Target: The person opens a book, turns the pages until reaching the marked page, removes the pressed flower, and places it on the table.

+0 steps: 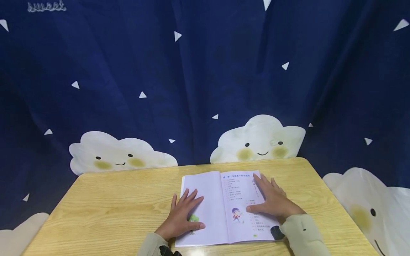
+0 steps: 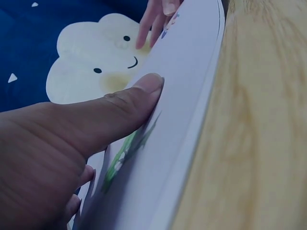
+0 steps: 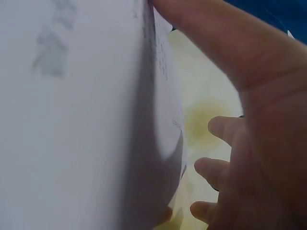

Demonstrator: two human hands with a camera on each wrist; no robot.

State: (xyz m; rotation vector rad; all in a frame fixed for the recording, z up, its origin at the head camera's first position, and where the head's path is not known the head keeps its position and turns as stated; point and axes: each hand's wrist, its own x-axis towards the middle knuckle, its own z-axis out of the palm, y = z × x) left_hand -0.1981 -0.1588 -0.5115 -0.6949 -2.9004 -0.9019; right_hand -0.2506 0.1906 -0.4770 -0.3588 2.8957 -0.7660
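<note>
An open book [image 1: 211, 227] lies on the wooden table, its left page mostly blank with a small green tree picture and its right page printed with lines of text and a cartoon figure. My left hand [image 1: 183, 217] rests on the left page with fingers spread; its thumb [image 2: 144, 93] presses the paper in the left wrist view. On the right page lies my right hand [image 1: 273, 201], fingers extended toward the outer edge. The right wrist view shows its thumb [image 3: 206, 33] touching the page [image 3: 72, 134], with the other fingers beyond the page edge.
The light wooden table [image 1: 112, 209] spreads out on both sides of the book. Behind it hangs a dark blue curtain [image 1: 160, 64] with white triangles and smiling clouds [image 1: 262, 137]. Dark bands [image 1: 277, 233] sit at both wrists.
</note>
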